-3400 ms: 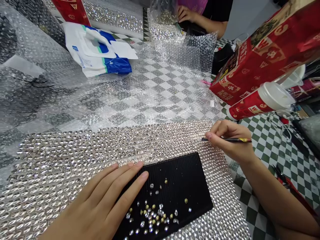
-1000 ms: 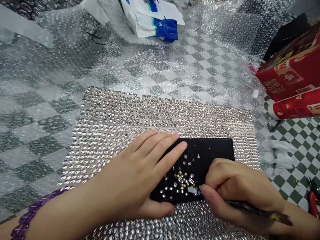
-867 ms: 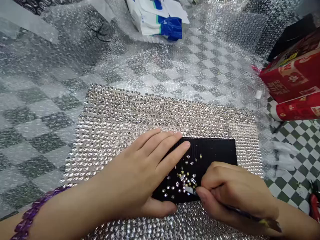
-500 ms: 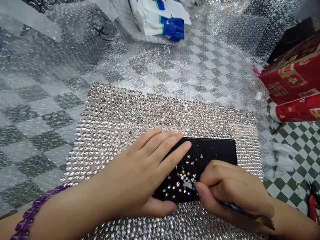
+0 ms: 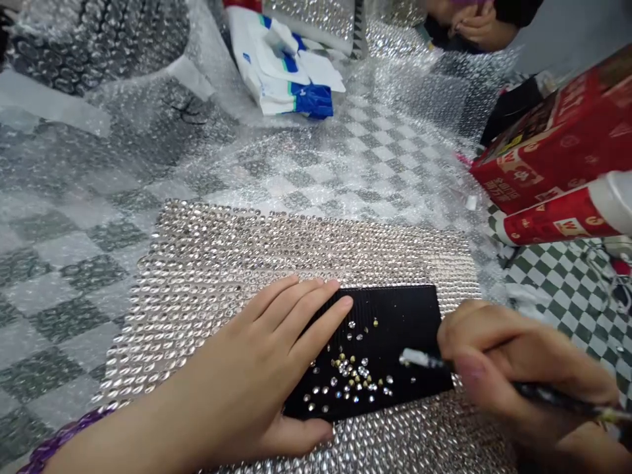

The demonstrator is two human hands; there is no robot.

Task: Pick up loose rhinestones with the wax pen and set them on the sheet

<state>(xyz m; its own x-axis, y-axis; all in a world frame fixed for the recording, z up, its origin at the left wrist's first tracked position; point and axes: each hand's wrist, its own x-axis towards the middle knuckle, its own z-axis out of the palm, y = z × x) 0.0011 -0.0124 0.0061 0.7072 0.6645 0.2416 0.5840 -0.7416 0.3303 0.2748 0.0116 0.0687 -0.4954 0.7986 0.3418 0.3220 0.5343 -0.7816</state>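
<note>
My left hand (image 5: 276,359) lies flat across the left part of a black ribbed tray (image 5: 409,309), fingers stretched out toward its far edge and thumb by its near edge. Loose rhinestones (image 5: 363,372), clear and some gold-backed, are scattered on the tray. My right hand (image 5: 513,368), slightly blurred, is closed around a dark pen-like picker (image 5: 429,360) whose white tip hovers over the tray, right of the stones. I cannot make out whether a stone is on the tip. Beneath the tray spreads a sheet (image 5: 296,243) covered in rows of rhinestones.
Bubble wrap (image 5: 237,164) covers the checkered tablecloth (image 5: 543,270). A wipes packet (image 5: 276,66) lies at the back. On the right are a red box (image 5: 533,158) and a red-and-white cylinder (image 5: 557,217). Another person's hand (image 5: 476,26) shows at the far right.
My right hand has moved right with the picker, lifting its tip away from the rhinestone pile. My left hand stays on the tray. The view has shifted, revealing another person's hand at the back.
</note>
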